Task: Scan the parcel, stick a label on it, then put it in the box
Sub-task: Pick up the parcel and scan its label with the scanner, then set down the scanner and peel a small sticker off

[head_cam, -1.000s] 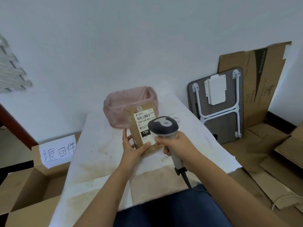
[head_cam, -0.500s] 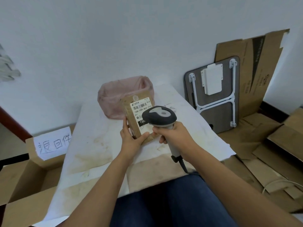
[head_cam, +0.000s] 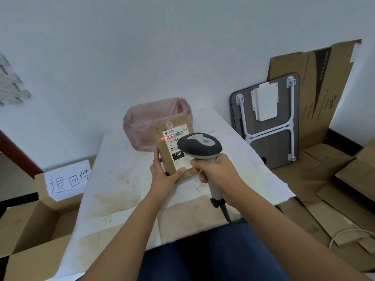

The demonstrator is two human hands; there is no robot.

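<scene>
Left hand [head_cam: 164, 177]: fingers clamped on the brown paper parcel [head_cam: 172, 151], thumb across its lower front edge, other fingers up its 9 o'clock side. Parcel held upright, tilted slightly, above the cloth-covered surface [head_cam: 113, 179]. White shipping label [head_cam: 175, 146] faces the camera; a red scan line [head_cam: 165, 138] crosses its barcode.

Right hand [head_cam: 217, 173]: fingers wrapped tight on the grip of the handheld barcode scanner [head_cam: 199, 147], its head covering the label's 3 o'clock part.

Pink bag-lined bin [head_cam: 142, 126] behind the parcel at 12 o'clock. Open cardboard box [head_cam: 30, 224] with a handwritten sign [head_cam: 68, 179] on the floor at 9 o'clock. Folded table [head_cam: 265, 126] against the wall at 2 o'clock.
</scene>
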